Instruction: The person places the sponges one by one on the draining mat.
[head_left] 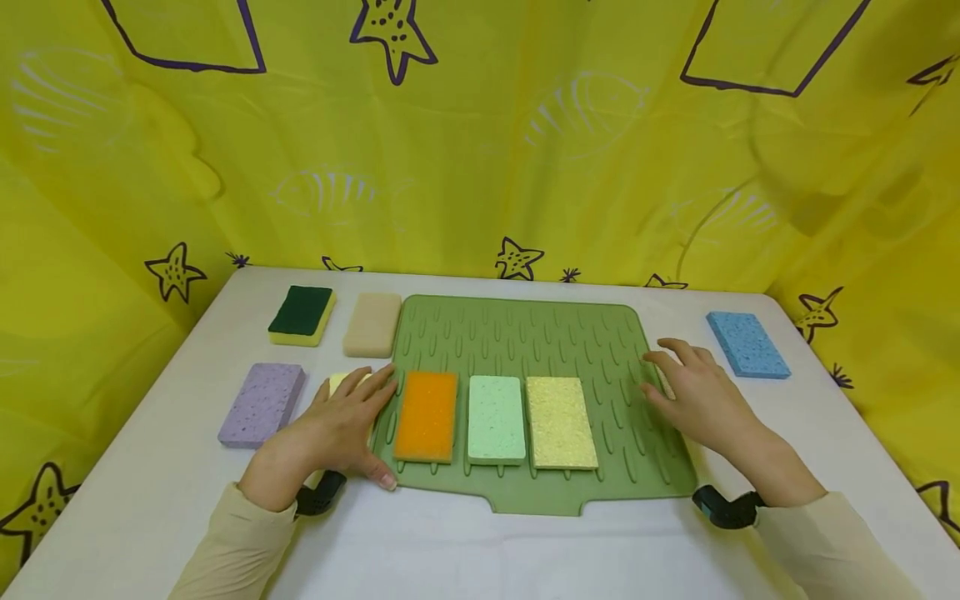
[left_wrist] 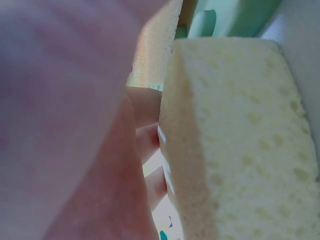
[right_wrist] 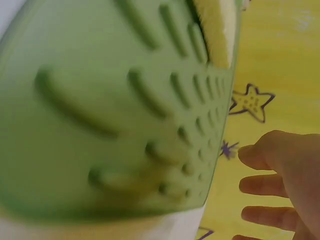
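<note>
Left hand (head_left: 337, 429) spread over a pale sponge (left_wrist: 250, 130), right hand (head_left: 701, 396) with fingers parted
From above, the left hand hides most of that sponge, left of the green mat (head_left: 517, 337); contact is unclear. The mat, partly behind the right hand, bears an orange sponge (head_left: 425, 417), a mint one (head_left: 496, 419) and a yellow one (head_left: 562, 422).

1. Place: table-sized curtained booth (head_left: 75, 208); home or lab, I cannot tell from where I stand.
2. Curtain (head_left: 465, 183), yellow, printed with starfish and fish: beyond the left hand (head_left: 337, 429) and right hand (head_left: 701, 400), and out past each on either side.
3. Table (head_left: 427, 558), white-topped: under both hands.
4. Wrist cameras (head_left: 723, 510), black, one just behind each hand: a recording set-up.
</note>
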